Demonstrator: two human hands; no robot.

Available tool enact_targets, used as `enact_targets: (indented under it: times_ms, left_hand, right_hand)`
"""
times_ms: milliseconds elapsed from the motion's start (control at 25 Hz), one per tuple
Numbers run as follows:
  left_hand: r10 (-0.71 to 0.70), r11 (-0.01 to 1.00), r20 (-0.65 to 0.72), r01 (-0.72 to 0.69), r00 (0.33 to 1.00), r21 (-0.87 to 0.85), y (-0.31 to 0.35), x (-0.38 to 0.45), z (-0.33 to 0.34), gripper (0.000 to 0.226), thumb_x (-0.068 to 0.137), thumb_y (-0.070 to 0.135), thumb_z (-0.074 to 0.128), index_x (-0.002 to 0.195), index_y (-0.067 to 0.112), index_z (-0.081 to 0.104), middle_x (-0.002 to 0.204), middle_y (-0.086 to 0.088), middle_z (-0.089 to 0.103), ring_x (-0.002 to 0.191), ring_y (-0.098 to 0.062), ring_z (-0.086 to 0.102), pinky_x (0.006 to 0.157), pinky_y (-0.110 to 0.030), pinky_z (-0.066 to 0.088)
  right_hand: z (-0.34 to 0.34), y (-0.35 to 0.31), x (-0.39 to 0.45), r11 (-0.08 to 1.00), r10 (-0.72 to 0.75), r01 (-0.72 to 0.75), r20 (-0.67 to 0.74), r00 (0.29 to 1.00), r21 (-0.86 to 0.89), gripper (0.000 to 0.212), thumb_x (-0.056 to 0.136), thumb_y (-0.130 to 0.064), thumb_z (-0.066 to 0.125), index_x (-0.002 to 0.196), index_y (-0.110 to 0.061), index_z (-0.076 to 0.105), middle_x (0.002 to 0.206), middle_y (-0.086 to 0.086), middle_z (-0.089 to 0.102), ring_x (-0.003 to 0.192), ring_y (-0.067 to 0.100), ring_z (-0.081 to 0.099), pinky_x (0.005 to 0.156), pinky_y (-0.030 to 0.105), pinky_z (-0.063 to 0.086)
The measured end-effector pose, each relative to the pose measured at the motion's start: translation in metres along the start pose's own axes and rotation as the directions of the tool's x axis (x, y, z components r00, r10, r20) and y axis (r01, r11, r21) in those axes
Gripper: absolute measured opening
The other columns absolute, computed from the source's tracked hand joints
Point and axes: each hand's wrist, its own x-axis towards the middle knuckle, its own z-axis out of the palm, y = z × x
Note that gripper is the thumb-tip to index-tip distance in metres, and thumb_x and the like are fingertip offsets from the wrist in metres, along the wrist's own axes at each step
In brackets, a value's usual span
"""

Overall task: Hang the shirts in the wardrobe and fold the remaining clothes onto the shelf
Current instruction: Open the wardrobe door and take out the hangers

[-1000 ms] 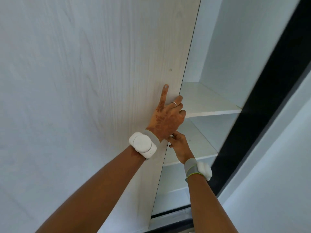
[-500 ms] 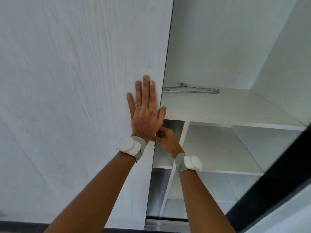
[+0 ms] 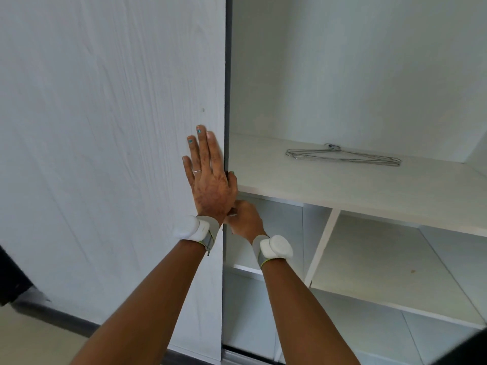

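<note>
- Wardrobe (image 3: 355, 75) stands open in front of us on its right half, a pale interior with white walls; its sliding door (image 3: 105, 127), pale wood grain, covers the left half
- We see our left hand (image 3: 209, 180) spread flat on the door face just beside the door's dark right edge, fingers straight and pointing up, thumb hooked round that edge; this grip is wide open and holds nothing, only pressing on the panel
- We see our right hand (image 3: 245, 216) lower down, just below and behind the left wrist, at the same door edge; its fingers curl inward, but the left hand hides the tips, so we cannot tell whether this grip has closed on the edge or on anything else
- Each of our wrists carries a grey band with a white rounded unit: the left wristband (image 3: 193, 229) and the right wristband (image 3: 274, 248)
- We find a wide upper shelf (image 3: 342, 185) inside, level with our left hand, and on it a small bundle of wire hangers (image 3: 342, 155) lying flat towards the back, well apart from both hands
- We see, below that shelf, a vertical divider (image 3: 320, 246) splitting the space into compartments, with a lower shelf (image 3: 382, 272) to its right, bare apart from a small brownish mark
- We see no shirts or other clothes from here, so we cannot say where they lie
- We see a strip of floor (image 3: 31, 338) at the bottom left, with a dark shape we cannot make out at the left margin
</note>
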Motion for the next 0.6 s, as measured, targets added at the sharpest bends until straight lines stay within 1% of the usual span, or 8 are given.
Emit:
enact_targets:
  times_ms: [120, 200, 240, 320, 400, 440, 520, 600]
  left_hand:
    - [-0.064, 0.996, 0.002, 0.063, 0.998, 0.059, -0.009, 0.001, -0.002, 0.093, 0.072, 0.014, 0.061, 0.153, 0.008, 0.015, 0.161, -0.01, 0.009, 0.149, -0.028, 0.003, 0.118, -0.05, 0.015]
    - [-0.097, 0.993, -0.015, 0.098, 0.995, 0.063, -0.009, 0.003, -0.005, 0.088, 0.075, 0.018, 0.063, 0.152, 0.012, 0.021, 0.16, -0.013, 0.016, 0.147, -0.031, 0.014, 0.114, -0.05, 0.022]
    - [-0.061, 0.996, -0.028, 0.062, 0.998, 0.057, -0.006, 0.002, -0.006, 0.083, 0.075, 0.02, 0.063, 0.151, 0.017, 0.027, 0.157, -0.015, 0.022, 0.143, -0.032, 0.024, 0.108, -0.05, 0.027]
    - [0.163, 0.986, -0.052, -0.161, 0.985, 0.051, 0.002, 0.001, -0.005, 0.068, 0.075, 0.017, 0.062, 0.14, 0.024, 0.044, 0.146, -0.016, 0.039, 0.127, -0.031, 0.04, 0.096, -0.048, 0.035]
    - [0.39, 0.92, -0.057, -0.392, 0.919, -0.025, 0.022, 0.008, 0.007, 0.053, 0.075, 0.014, 0.057, 0.127, 0.021, 0.057, 0.131, -0.012, 0.051, 0.111, -0.03, 0.049, 0.086, -0.043, 0.039]
    - [0.423, 0.899, -0.053, -0.426, 0.905, -0.103, 0.034, 0.013, 0.015, 0.048, 0.075, 0.013, 0.053, 0.123, 0.019, 0.06, 0.125, -0.011, 0.055, 0.104, -0.028, 0.053, 0.082, -0.042, 0.041]
    - [0.335, 0.882, -0.009, -0.316, 0.942, -0.35, 0.06, 0.03, 0.04, 0.042, 0.077, 0.013, 0.045, 0.115, 0.015, 0.062, 0.11, -0.008, 0.06, 0.093, -0.025, 0.058, 0.076, -0.039, 0.046]
    - [0.21, 0.837, 0.131, -0.109, 0.969, -0.537, 0.084, 0.048, 0.074, 0.029, 0.082, 0.01, 0.048, 0.105, 0.013, 0.064, 0.099, -0.007, 0.063, 0.087, -0.026, 0.061, 0.078, -0.04, 0.05]
  right_hand:
    - [0.007, -0.013, 0.003, 1.0, -0.004, 0.005, 0.041, 0.999, -0.025, 0.004, 0.081, -0.019, 0.068, 0.081, -0.015, 0.066, 0.087, 0.004, 0.073, 0.076, 0.027, 0.069, 0.075, 0.041, 0.059]
    - [0.007, -0.021, 0.004, 0.997, 0.033, -0.026, 0.103, 0.994, -0.07, 0.006, 0.084, -0.01, 0.063, 0.08, -0.013, 0.061, 0.082, 0.01, 0.069, 0.071, 0.028, 0.069, 0.072, 0.036, 0.057]
    - [0.004, -0.024, 0.005, 0.995, 0.053, -0.039, 0.159, 0.986, -0.089, 0.007, 0.084, -0.004, 0.062, 0.084, -0.011, 0.061, 0.078, 0.01, 0.067, 0.064, 0.025, 0.067, 0.067, 0.033, 0.056]
    - [-0.01, -0.026, 0.009, 0.99, 0.044, -0.009, 0.255, 0.966, -0.138, 0.016, 0.079, 0.006, 0.064, 0.091, -0.005, 0.063, 0.074, 0.009, 0.064, 0.059, 0.02, 0.063, 0.062, 0.032, 0.056]
    - [-0.046, -0.022, 0.015, 0.989, -0.004, 0.029, 0.166, 0.986, -0.147, 0.02, 0.074, 0.011, 0.067, 0.091, 0.001, 0.065, 0.084, 0.015, 0.067, 0.076, 0.026, 0.064, 0.071, 0.035, 0.055]
    - [-0.069, -0.019, 0.017, 0.994, -0.027, 0.036, 0.085, 0.996, -0.099, 0.018, 0.074, 0.012, 0.066, 0.085, -0.002, 0.064, 0.086, 0.014, 0.067, 0.078, 0.026, 0.064, 0.069, 0.034, 0.053]
    - [-0.122, -0.007, 0.023, 0.997, -0.055, 0.059, -0.074, 0.996, 0.055, 0.021, 0.079, 0.008, 0.062, 0.074, -0.012, 0.063, 0.077, 0.008, 0.069, 0.063, 0.019, 0.064, 0.057, 0.028, 0.051]
    - [-0.174, 0.022, 0.039, 0.987, 0.003, 0.029, -0.205, 0.979, 0.155, 0.017, 0.085, 0.0, 0.063, 0.075, -0.013, 0.067, 0.07, 0.007, 0.069, 0.053, 0.015, 0.061, 0.047, 0.023, 0.045]
